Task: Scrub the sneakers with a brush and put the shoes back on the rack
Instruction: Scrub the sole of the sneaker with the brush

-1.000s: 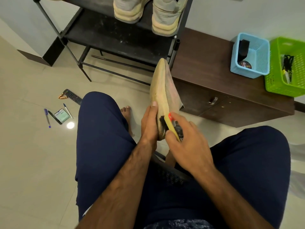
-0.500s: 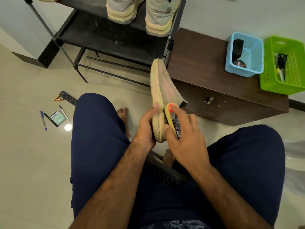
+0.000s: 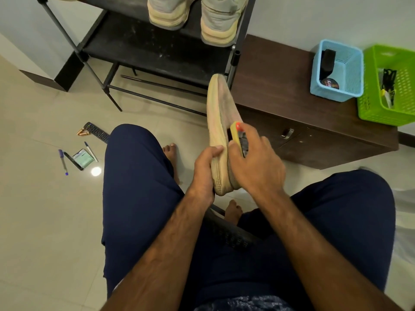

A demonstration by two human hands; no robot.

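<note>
A tan sneaker (image 3: 219, 115) stands on edge between my knees, toe pointing away. My left hand (image 3: 205, 167) grips its heel end from the left. My right hand (image 3: 254, 162) holds a yellow brush (image 3: 237, 136) with a red tip against the sneaker's right side, bristles turned to the shoe. A pair of grey-and-cream sneakers (image 3: 193, 16) sits on the black shoe rack (image 3: 139, 48) ahead.
A dark wooden cabinet (image 3: 280, 86) stands right of the rack, carrying a blue basket (image 3: 350, 70) and a green basket (image 3: 402, 86). On the tiled floor at left lie a remote (image 3: 96, 131), pens (image 3: 63, 161) and a small packet (image 3: 83, 158). My bare feet rest below the shoe.
The brush has slid up along the sneaker's side, away from the heel. My left hand shifted its grip lower on the heel, thumb now across the sole edge.
</note>
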